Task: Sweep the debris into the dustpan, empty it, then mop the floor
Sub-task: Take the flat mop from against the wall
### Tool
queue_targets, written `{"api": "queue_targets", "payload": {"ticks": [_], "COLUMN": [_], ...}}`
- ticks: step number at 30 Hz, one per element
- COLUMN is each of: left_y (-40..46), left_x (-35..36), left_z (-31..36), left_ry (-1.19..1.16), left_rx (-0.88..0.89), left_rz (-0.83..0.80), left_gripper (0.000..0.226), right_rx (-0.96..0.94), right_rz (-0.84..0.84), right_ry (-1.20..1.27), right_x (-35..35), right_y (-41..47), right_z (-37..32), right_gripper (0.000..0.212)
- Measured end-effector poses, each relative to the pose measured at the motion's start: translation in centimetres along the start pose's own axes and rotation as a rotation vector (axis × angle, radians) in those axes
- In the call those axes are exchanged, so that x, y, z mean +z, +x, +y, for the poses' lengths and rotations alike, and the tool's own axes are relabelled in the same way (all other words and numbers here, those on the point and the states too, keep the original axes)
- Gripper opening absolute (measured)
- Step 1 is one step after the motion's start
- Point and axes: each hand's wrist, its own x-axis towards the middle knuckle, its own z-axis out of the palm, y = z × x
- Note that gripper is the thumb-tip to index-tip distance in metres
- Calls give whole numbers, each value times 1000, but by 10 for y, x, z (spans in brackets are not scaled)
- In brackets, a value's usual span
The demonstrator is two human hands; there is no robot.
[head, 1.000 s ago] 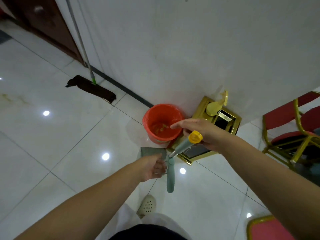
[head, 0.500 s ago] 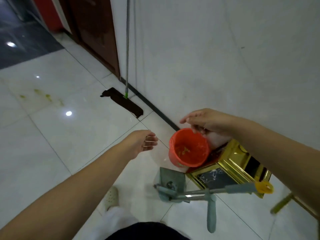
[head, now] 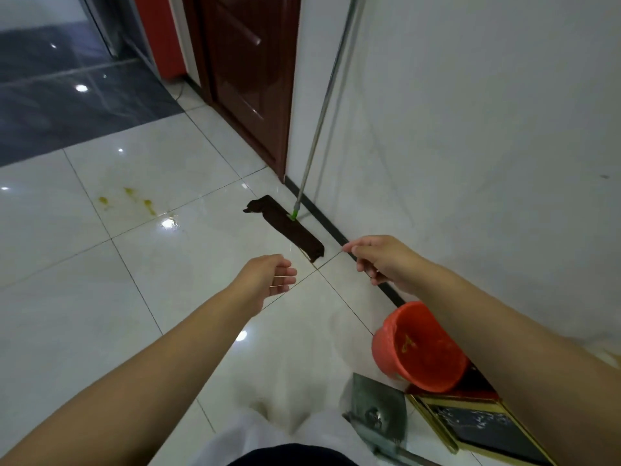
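A flat mop with a dark brown head (head: 285,228) lies on the white tiles, its metal pole (head: 324,105) leaning against the wall. My left hand (head: 268,279) and my right hand (head: 379,260) reach toward it, both empty with loosely bent fingers, a short way short of the mop head. Yellow-green stains (head: 129,200) mark the floor to the left. The orange bucket (head: 420,348) holds bits of debris at the lower right. The grey metal dustpan (head: 376,408) rests on the floor just in front of the bucket.
A dark red door (head: 248,72) stands behind the mop. The white wall (head: 470,129) runs along the right, with a black baseboard. A gold-framed stand (head: 470,428) sits by the bucket. Dark tiles (head: 67,95) begin at the far left.
My view has swung up and left toward the mop. Both hands let go of the dustpan and its handle a second ago and have moved forward, empty, toward the mop.
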Motion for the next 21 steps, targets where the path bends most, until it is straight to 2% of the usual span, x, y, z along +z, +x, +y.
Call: {"api": "queue_targets", "payload": {"ticks": [7,11,14,21], "left_y": [53,87,121,189], "left_x": [0,1,6,25], "left_z": [44,80,117,169], "left_ry": [-122,-219,-310,-420], "left_rx": [-27,-5,23,-43], "left_rz": [67,159,237,378], "left_gripper": [24,24,23,24], "right_rx": [40,41,38,64], "right_rz": [16,20,32,-6], "right_ry": [-10,-25,-34,-90], "right_x": [-20,-44,-75,-150], "right_y": [74,123,169,269], "right_z": [-21,-37,-58,-94], "right_gripper": [23,25,24,25]}}
